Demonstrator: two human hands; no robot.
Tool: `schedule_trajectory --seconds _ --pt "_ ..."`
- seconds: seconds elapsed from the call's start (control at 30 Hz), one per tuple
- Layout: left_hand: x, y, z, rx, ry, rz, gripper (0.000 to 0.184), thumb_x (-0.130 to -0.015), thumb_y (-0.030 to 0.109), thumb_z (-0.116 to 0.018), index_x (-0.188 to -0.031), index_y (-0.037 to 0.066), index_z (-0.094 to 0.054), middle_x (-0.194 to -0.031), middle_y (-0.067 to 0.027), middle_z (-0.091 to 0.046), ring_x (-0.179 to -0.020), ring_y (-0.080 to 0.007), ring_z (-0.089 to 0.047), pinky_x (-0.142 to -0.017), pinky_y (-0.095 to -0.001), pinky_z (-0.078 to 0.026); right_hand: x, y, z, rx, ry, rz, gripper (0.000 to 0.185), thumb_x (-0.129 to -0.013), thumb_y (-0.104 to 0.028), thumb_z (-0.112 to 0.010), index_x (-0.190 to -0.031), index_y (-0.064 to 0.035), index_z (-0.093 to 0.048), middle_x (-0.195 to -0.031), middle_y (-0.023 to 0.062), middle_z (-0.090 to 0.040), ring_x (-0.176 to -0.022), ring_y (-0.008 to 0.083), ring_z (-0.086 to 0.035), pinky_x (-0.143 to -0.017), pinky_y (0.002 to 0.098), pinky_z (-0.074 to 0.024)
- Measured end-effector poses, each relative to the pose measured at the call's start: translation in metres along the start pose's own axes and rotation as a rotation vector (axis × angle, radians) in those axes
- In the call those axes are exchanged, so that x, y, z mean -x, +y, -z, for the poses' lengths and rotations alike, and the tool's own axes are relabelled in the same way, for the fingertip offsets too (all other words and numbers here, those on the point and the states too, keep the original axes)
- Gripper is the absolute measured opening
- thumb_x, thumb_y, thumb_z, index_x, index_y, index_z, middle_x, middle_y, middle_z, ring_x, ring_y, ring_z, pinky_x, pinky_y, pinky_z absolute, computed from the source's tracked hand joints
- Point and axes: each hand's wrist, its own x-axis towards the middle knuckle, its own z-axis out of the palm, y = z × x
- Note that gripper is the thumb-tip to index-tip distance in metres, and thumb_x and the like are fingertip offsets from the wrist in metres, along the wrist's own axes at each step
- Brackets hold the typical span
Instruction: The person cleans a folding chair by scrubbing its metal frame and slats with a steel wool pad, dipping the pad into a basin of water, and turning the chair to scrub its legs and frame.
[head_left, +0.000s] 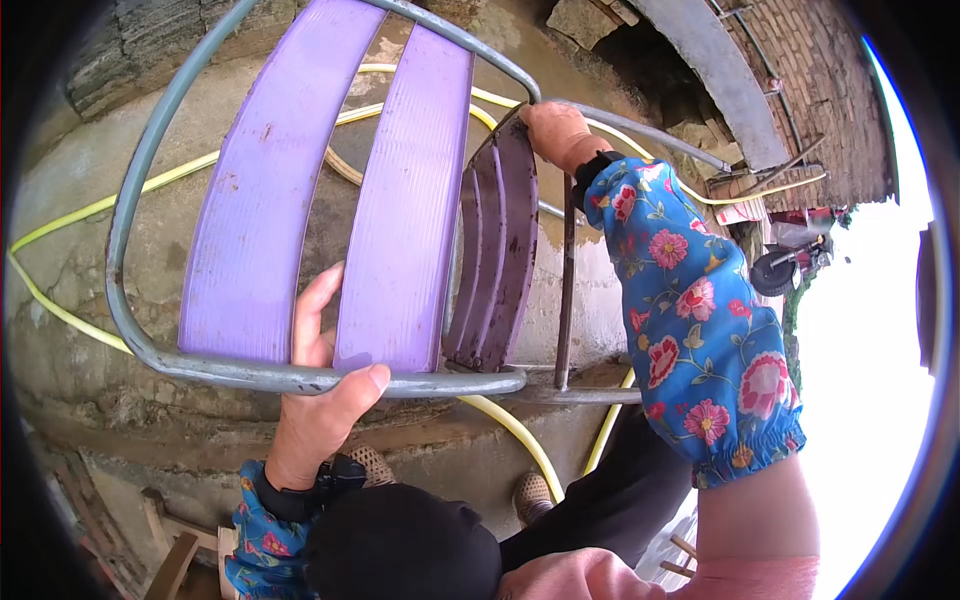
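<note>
A chair with a grey metal tube frame and purple slats (405,190) is tilted on its side in front of me. My left hand (330,390) wraps round the lower frame tube, thumb on the near side and fingers reaching up behind between two slats. At the upper right, my right hand (558,137) is closed on the frame corner, by the edge of a darker purple, stained panel (505,245). Part of the right fingers is hidden behind the frame. Floral blue sleeve covers are on both arms.
A yellow hose (75,212) loops over the wet concrete floor behind and below the chair. My shoe (533,497) stands near the hose. A wooden stool (175,560) is at lower left. A brick wall (840,90) and a parked motorbike (790,265) are at the right.
</note>
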Motion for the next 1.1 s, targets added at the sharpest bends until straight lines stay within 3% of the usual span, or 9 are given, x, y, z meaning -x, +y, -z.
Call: schedule_trajectory --seconds 0.07,0.1,0.3,0.37,0.53,0.63,0.8,1.0,1.1 --pt "-0.007 0.006 0.001 0.006 0.017 -0.001 0.082 -0.077 0.005 -0.058 -0.147 0.006 -0.017 -0.14 -0.017 -0.037 -0.121 -0.0256 -0.049 -0.1 -0.04 -0.041 0.009 0.001 0.01 -0.004 -0.081 0.161 0.017 -0.077 -0.01 -0.06 -0.092 -0.0095 -0.07 -0.094 0.0145 -0.069 -0.093 0.0307 -0.066 -0.081 0.0392 -0.0524" --pt "-0.018 -0.004 0.005 -0.002 -0.007 -0.058 0.082 -0.077 0.005 -0.058 -0.147 0.006 -0.017 -0.14 -0.017 -0.037 -0.121 -0.0256 -0.049 -0.1 -0.04 -0.041 0.017 0.009 0.014 -0.01 -0.045 0.271 0.017 -0.075 -0.011 -0.057 -0.089 -0.0094 -0.067 -0.082 0.0152 -0.066 -0.085 0.0359 -0.064 -0.076 0.0438 -0.0511" --pt "-0.02 -0.008 -0.001 0.04 0.029 -0.057 0.081 -0.076 0.004 -0.057 -0.147 0.006 -0.017 -0.133 -0.0184 -0.045 -0.117 -0.025 -0.052 -0.098 -0.0394 -0.042 0.108 -0.03 0.018 -0.005 -0.199 0.719 0.011 -0.074 -0.013 -0.066 -0.084 -0.0094 -0.065 -0.078 0.0096 -0.065 -0.081 0.0303 -0.066 -0.068 0.0407 -0.0532" --pt "-0.021 -0.008 0.0 0.002 0.03 -0.058 0.081 -0.076 0.004 -0.057 -0.146 0.006 -0.018 -0.132 -0.0189 -0.047 -0.117 -0.024 -0.052 -0.097 -0.0388 -0.043 0.084 -0.023 0.034 0.071 -0.272 0.611 0.012 -0.074 -0.012 -0.065 -0.086 -0.0107 -0.066 -0.079 0.0099 -0.066 -0.082 0.0308 -0.066 -0.068 0.0407 -0.0531" --pt "-0.025 -0.006 -0.002 -0.014 0.02 -0.099 0.079 -0.076 0.006 -0.057 -0.146 0.005 -0.02 -0.128 -0.018 -0.049 -0.115 -0.0224 -0.053 -0.096 -0.0375 -0.042 0.04 -0.006 0.029 0.172 -0.075 0.287 0.019 -0.075 -0.011 -0.063 -0.092 -0.0154 -0.07 -0.095 0.0089 -0.068 -0.094 0.0276 -0.065 -0.073 0.0399 -0.053" --pt "-0.021 -0.009 -0.006 0.011 0.061 -0.095 0.079 -0.076 0.007 -0.058 -0.145 0.005 -0.021 -0.126 -0.0167 -0.051 -0.113 -0.0218 -0.053 -0.096 -0.0368 -0.042 0.08 -0.019 0.013 0.016 -0.13 0.468 0.014 -0.076 -0.01 -0.063 -0.089 -0.0107 -0.066 -0.086 0.0106 -0.067 -0.086 0.0313 -0.065 -0.072 0.0415 -0.0522" --pt "-0.022 -0.008 -0.004 0.004 0.057 -0.087 0.079 -0.076 0.007 -0.057 -0.146 0.005 -0.021 -0.125 -0.0153 -0.052 -0.111 -0.0203 -0.054 -0.095 -0.0355 -0.043 0.159 -0.071 0.026 -0.189 -0.418 0.718 0.018 -0.076 -0.014 -0.067 -0.093 -0.0095 -0.067 -0.089 0.0096 -0.066 -0.086 0.0297 -0.065 -0.072 0.0405 -0.0527" --pt "-0.019 -0.007 -0.004 -0.009 0.058 -0.059 0.078 -0.076 0.007 -0.057 -0.146 0.008 -0.023 -0.127 -0.0147 -0.051 -0.111 -0.0183 -0.053 -0.094 -0.0333 -0.043 0.074 -0.006 0.021 0.051 -0.116 0.466 0.011 -0.075 -0.01 -0.063 -0.086 -0.0085 -0.063 -0.087 0.0093 -0.064 -0.085 0.031 -0.065 -0.071 0.041 -0.0526" --pt "-0.02 -0.008 -0.006 0.013 0.078 -0.073 0.078 -0.076 0.007 -0.057 -0.146 0.008 -0.024 -0.126 -0.0146 -0.052 -0.11 -0.0183 -0.054 -0.093 -0.0335 -0.043 0.089 -0.017 0.01 -0.008 -0.034 0.481 0.01 -0.075 -0.009 -0.063 -0.085 -0.008 -0.063 -0.087 0.0085 -0.064 -0.085 0.0314 -0.065 -0.072 0.0407 -0.0526"
